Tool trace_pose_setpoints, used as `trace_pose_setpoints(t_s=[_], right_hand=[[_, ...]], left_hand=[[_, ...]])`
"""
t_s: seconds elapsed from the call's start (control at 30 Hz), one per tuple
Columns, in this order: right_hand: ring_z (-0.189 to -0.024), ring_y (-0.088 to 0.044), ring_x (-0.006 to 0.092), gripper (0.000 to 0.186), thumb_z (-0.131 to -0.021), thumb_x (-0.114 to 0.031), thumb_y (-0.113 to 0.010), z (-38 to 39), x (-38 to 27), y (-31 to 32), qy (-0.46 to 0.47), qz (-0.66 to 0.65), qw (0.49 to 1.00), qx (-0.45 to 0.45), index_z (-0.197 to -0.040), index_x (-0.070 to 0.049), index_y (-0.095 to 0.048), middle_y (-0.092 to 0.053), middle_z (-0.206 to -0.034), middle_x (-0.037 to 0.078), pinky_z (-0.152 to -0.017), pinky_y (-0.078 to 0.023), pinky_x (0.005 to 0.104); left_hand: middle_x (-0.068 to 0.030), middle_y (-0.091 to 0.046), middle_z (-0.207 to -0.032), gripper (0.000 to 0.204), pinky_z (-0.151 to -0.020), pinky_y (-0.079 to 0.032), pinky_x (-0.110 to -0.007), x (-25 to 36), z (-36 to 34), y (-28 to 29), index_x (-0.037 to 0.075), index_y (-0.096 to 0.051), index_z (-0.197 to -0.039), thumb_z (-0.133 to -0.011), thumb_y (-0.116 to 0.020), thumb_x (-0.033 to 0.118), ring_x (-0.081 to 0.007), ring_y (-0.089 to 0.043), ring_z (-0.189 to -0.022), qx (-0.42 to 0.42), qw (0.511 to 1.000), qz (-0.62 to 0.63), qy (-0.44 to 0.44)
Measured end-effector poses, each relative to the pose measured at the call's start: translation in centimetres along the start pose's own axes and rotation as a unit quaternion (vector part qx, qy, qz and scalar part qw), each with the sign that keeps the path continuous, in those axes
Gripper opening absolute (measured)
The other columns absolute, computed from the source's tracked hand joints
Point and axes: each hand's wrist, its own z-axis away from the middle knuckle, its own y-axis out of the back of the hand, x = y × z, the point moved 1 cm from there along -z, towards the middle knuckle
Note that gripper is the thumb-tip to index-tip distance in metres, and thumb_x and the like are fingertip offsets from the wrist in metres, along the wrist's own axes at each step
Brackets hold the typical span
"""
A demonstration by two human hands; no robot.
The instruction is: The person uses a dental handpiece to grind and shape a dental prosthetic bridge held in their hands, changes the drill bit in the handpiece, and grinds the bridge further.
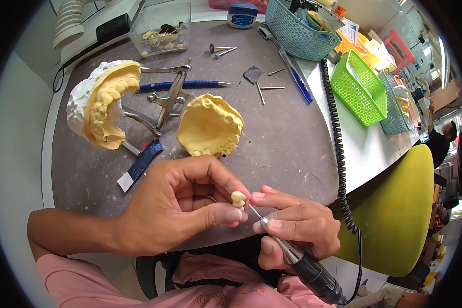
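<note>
A small cream dental piece (238,200) is pinched between the thumb and fingers of my left hand (174,205). My right hand (297,226) grips a black and silver rotary handpiece (313,274), its thin tip close beside the piece; whether they touch I cannot tell. Above my hands lies a yellow plaster dental cast (203,126). A second yellow and white cast (102,102) is mounted on a metal articulator (169,102) at the left, with a blue strip (141,167) below it.
Small burs (262,87), a blue pencil (190,83) and a long blue-handled tool (292,72) lie on the grey mat. A clear box (159,41) and baskets (357,87) line the back and right. A coiled cord (339,164) runs beside a green chair (395,210); a person (441,138) is far right.
</note>
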Motion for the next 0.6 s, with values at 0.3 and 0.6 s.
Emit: trace_pose_setpoints(t_s=[0.3,0.6], right_hand=[[-0.087,-0.071,0.0373,0.026,-0.082,-0.015,-0.076,-0.24,0.07,-0.28,-0.005,-0.003,1.000,-0.006,-0.096,0.000,-0.060,-0.070,-0.074,0.012,-0.085,-0.055,0.0511],[-0.085,-0.072,0.0366,0.025,-0.082,-0.015,-0.076,-0.37,-0.06,-0.15,0.002,-0.002,1.000,-0.008,-0.094,0.000,-0.061,-0.070,-0.073,0.012,-0.084,-0.056,0.0513]], left_hand=[[-0.0061,-0.066,-0.099,0.015,-0.088,-0.052,-0.024,-0.15,0.06,0.18,-0.002,-0.062,-0.102,-0.088,-0.067,-0.002,-0.0098,-0.064,-0.095,0.008,1.000,-0.025,-0.014],[-0.0137,-0.064,-0.099,0.019,-0.082,-0.058,-0.031,-0.09,-0.06,0.09,-0.004,-0.058,-0.101,-0.085,-0.067,-0.007,-0.0194,-0.067,-0.094,0.010,0.999,-0.045,-0.019]])
